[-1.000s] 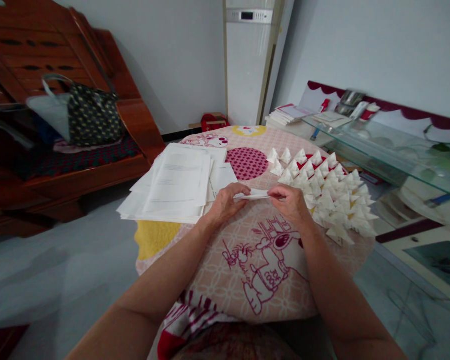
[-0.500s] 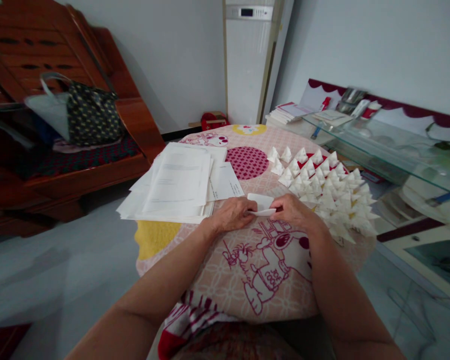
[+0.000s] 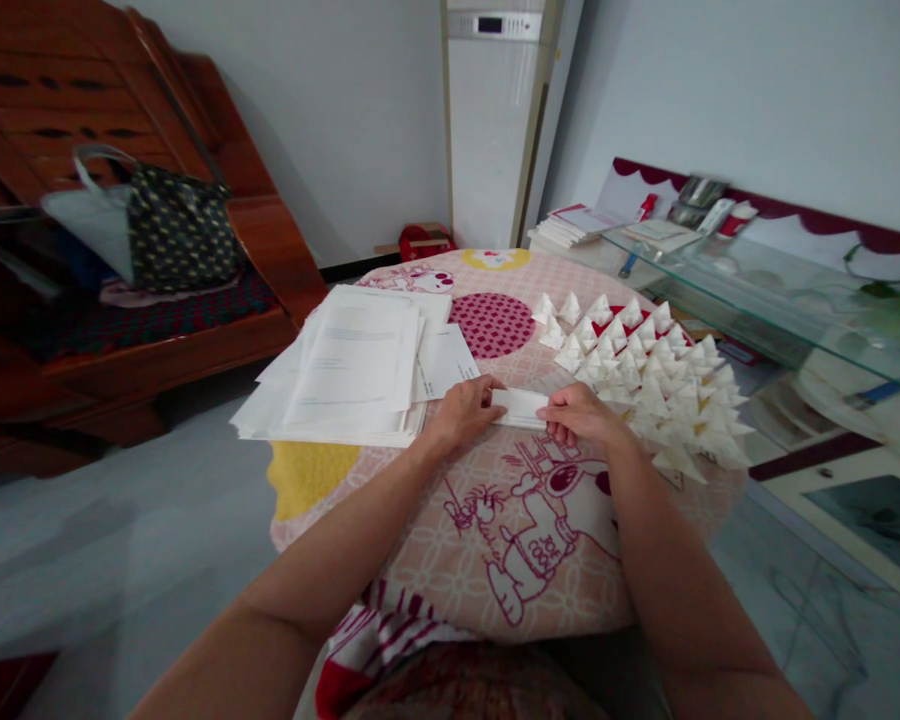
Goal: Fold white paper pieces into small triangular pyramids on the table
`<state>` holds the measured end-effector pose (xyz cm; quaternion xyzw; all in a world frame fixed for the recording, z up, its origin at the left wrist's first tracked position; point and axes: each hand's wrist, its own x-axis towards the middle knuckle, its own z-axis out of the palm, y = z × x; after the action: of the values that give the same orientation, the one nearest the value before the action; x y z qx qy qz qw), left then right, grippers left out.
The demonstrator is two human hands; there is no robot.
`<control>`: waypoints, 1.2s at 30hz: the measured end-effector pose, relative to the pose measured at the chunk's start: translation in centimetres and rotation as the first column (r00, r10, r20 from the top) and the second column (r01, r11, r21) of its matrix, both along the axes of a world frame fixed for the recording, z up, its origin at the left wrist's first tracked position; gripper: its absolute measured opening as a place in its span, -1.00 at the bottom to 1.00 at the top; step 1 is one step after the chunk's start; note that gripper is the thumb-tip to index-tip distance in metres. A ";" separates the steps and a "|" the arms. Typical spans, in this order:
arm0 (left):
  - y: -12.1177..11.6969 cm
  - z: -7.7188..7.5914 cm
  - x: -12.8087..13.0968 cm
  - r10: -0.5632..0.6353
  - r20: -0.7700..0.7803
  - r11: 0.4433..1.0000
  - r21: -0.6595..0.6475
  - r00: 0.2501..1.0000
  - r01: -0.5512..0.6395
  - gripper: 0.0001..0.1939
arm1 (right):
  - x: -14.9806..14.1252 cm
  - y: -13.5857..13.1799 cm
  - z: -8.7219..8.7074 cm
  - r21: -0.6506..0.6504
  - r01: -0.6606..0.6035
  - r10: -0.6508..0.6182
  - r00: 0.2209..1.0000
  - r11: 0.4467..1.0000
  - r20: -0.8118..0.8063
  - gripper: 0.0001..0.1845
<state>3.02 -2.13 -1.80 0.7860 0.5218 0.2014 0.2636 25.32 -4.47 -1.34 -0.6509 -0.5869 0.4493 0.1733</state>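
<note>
Between my two hands lies a small folded sheet of paper (image 3: 521,408), white and flattened into a short strip, on the patterned tablecloth (image 3: 450,590). My left hand (image 3: 470,412) pinches its left end, with the thumb on top. At the right end, my right hand (image 3: 579,413) grips the paper between thumb and fingers. Left of my hands rests a stack of printed paper sheets (image 3: 356,365). Many small folded paper pieces with pointed tips (image 3: 645,370) stand in a cluster to the right, beyond my right hand.
A glass-topped cabinet (image 3: 765,290) with papers, metal containers and a red-and-white cup runs along the right. On the left stands a wooden bench (image 3: 262,230) with a dark patterned bag (image 3: 180,230). A tall white air conditioner (image 3: 493,130) is behind the table.
The paper was half raised with an open flap behind it; now it is folded over into a flat strip. My left hand has shifted slightly up, and both hands still hold the ends.
</note>
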 end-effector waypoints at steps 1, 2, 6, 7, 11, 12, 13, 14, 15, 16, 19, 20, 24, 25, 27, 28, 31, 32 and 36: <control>0.1 -0.1 0.2 0.026 -0.004 1.000 -0.003 1.000 -0.026 -0.65 | -0.2 0.1 -0.1 -0.011 0.038 -0.037 0.999 0.999 0.013 -0.65; 0.2 -0.2 0.4 0.047 -0.007 0.999 -0.002 0.999 -0.047 -0.65 | -0.4 0.1 -0.2 -0.023 0.071 -0.071 0.997 0.997 0.030 -0.64; 0.2 -0.3 0.9 0.094 -0.018 0.996 -0.003 0.995 -0.094 -0.68 | -1.3 0.2 0.0 -0.036 0.168 -0.163 0.979 0.985 0.121 -0.64; 0.3 -0.3 1.0 0.102 -0.021 0.995 -0.006 0.995 -0.102 -0.68 | -1.4 0.2 0.1 -0.034 0.183 -0.176 0.974 0.983 0.145 -0.64; 0.4 -0.1 1.3 0.150 -0.054 0.988 -0.017 0.987 -0.151 -0.64 | -2.1 0.0 0.7 -0.030 0.221 -0.212 0.958 0.975 0.192 -0.63; 0.4 0.0 1.4 0.160 -0.066 0.987 -0.018 0.985 -0.161 -0.64 | -2.2 -0.1 0.8 -0.026 0.231 -0.222 0.956 0.973 0.192 -0.64; 0.4 0.0 1.4 0.165 -0.076 0.986 -0.016 0.983 -0.167 -0.64 | -2.4 -0.1 0.9 -0.021 0.241 -0.233 0.953 0.970 0.192 -0.63; 0.5 0.0 1.4 0.167 -0.084 0.986 -0.012 0.982 -0.168 -0.64 | -2.5 -0.2 1.0 -0.015 0.252 -0.245 0.950 0.968 0.195 -0.63; 0.5 0.0 1.5 0.167 -0.090 0.986 -0.007 0.982 -0.168 -0.65 | -2.5 -0.2 1.1 -0.010 0.262 -0.255 0.946 0.965 0.200 -0.62; 0.5 0.0 1.5 0.165 -0.096 0.986 -0.004 0.982 -0.167 -0.65 | -2.6 -0.2 1.1 -0.006 0.269 -0.262 0.942 0.963 0.208 -0.61; 0.5 0.0 1.5 0.161 -0.100 0.987 -0.004 0.982 -0.163 -0.65 | -2.6 -0.2 1.1 0.002 0.275 -0.268 0.935 0.962 0.231 -0.60; 0.5 0.0 1.5 0.163 -0.097 0.986 -0.004 0.982 -0.164 -0.65 | -2.6 -0.2 1.1 0.003 0.272 -0.265 0.936 0.962 0.233 -0.60; 0.5 -0.1 1.5 0.174 -0.078 0.985 -0.006 0.982 -0.175 -0.67 | -2.5 -0.1 1.0 0.008 0.261 -0.256 0.937 0.965 0.236 -0.61; 0.5 -0.1 1.5 0.176 -0.075 0.984 -0.008 0.982 -0.177 -0.68 | -2.5 -0.1 1.0 0.009 0.260 -0.255 0.937 0.965 0.239 -0.61; 0.5 -0.2 1.4 0.179 -0.068 0.984 -0.010 0.981 -0.180 -0.69 | -2.5 0.0 0.9 0.012 0.262 -0.256 0.934 0.965 0.247 -0.61; 0.5 -0.2 1.4 0.179 -0.064 0.984 -0.010 0.982 -0.180 -0.70 | -2.4 0.0 0.9 0.012 0.263 -0.257 0.934 0.965 0.249 -0.62; 0.6 -0.3 1.3 0.173 -0.047 0.985 -0.006 0.984 -0.174 -0.71 | -2.4 0.1 0.7 0.015 0.262 -0.258 0.933 0.965 0.250 -0.63; 0.6 -0.4 1.3 0.170 -0.044 0.985 -0.005 0.984 -0.170 -0.71 | -2.4 0.1 0.7 0.018 0.263 -0.259 0.933 0.965 0.250 -0.63; 0.7 -0.5 1.3 0.171 -0.038 0.985 -0.004 0.985 -0.171 -0.72 | -2.3 0.1 0.6 0.015 0.268 -0.263 0.931 0.963 0.254 -0.63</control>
<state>4.36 -1.40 -2.32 0.7410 0.5929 0.2068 0.2381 23.01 -4.33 -0.79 -0.7780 -0.5062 0.3408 0.1495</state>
